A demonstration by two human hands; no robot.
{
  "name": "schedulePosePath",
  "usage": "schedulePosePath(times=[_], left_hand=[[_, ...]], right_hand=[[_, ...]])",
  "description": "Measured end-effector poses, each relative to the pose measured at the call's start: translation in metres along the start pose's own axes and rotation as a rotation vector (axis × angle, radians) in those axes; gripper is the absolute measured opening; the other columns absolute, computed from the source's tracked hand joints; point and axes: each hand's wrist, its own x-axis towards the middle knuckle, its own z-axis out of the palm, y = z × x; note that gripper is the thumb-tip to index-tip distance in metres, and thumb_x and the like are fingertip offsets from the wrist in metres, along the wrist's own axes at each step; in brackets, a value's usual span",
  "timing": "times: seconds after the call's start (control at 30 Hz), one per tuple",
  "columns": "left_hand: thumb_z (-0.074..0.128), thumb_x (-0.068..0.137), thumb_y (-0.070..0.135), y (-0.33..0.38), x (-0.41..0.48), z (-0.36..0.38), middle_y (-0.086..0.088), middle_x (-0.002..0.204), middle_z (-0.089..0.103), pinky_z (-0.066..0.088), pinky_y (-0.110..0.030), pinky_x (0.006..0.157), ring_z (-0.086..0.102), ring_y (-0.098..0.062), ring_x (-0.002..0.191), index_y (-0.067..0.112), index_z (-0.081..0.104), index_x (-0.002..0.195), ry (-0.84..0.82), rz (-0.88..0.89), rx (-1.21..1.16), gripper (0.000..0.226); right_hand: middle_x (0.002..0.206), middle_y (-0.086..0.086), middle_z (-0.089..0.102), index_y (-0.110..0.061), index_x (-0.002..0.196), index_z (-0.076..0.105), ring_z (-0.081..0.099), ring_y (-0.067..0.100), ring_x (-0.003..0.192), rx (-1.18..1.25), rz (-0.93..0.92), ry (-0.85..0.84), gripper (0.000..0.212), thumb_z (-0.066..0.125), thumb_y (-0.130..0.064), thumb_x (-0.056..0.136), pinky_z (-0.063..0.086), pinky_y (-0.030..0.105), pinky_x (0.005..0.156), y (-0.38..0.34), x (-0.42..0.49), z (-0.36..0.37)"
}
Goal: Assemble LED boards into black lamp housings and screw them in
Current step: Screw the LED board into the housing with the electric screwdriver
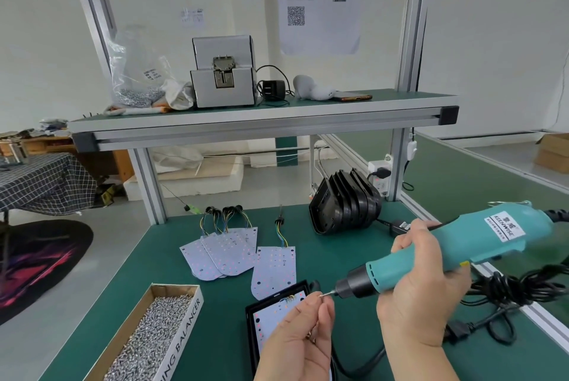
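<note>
A screw (321, 295) was pinched in the fingers (320, 308) of the left hand (295, 340) at the bit of the screwdriver (462, 248) gripped in the right hand (425, 288), over the housing (277, 297) on the tabletop (215, 303), and was best seated squarely.

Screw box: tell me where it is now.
Head view, lower left: the screw box lies on the green table, left of the black housing under the left hand and nearer than the fanned LED boards.

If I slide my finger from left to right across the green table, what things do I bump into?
box of screws → pile of light boards → single light board → stack of black lamp housings → blue-green screwdriver
</note>
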Motion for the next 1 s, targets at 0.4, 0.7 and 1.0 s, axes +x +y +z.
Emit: schedulePosePath(times=[0.4,0.7,1.0], left_hand=[[0.053,0.088,-0.013,-0.010,0.007,-0.010,-0.018,0.074,0.068,0.058,-0.019,0.055,0.071,-0.020,0.061,-0.011,0.065,0.087,-0.057,0.200,0.120,0.012],[0.051,0.094,-0.011,-0.013,0.010,-0.010,-0.009,0.077,0.070,0.057,-0.016,0.067,0.071,-0.015,0.071,-0.003,0.063,0.090,-0.088,0.320,0.163,0.015],[0.050,0.095,-0.012,-0.014,0.010,-0.019,-0.012,0.083,0.072,0.057,-0.019,0.075,0.072,-0.018,0.079,-0.005,0.063,0.096,-0.113,0.387,0.281,0.015]], right_hand=[[0.062,-0.009,0.054,-0.018,0.082,0.056,0.048,0.011,0.055,-0.020,-0.009,0.043,0.012,0.067,-0.013,0.081,0.045,0.020,0.056,0.001,-0.001,0.003],[0.062,-0.011,0.053,-0.020,0.080,0.053,0.049,0.011,0.056,-0.046,0.023,0.073,0.016,0.067,-0.014,0.082,0.047,0.023,0.056,0.008,-0.001,0.007],[0.061,-0.010,0.053,-0.020,0.081,0.052,0.049,0.011,0.054,-0.045,0.073,0.095,0.016,0.067,-0.014,0.083,0.047,0.023,0.054,0.013,0.001,0.000]])
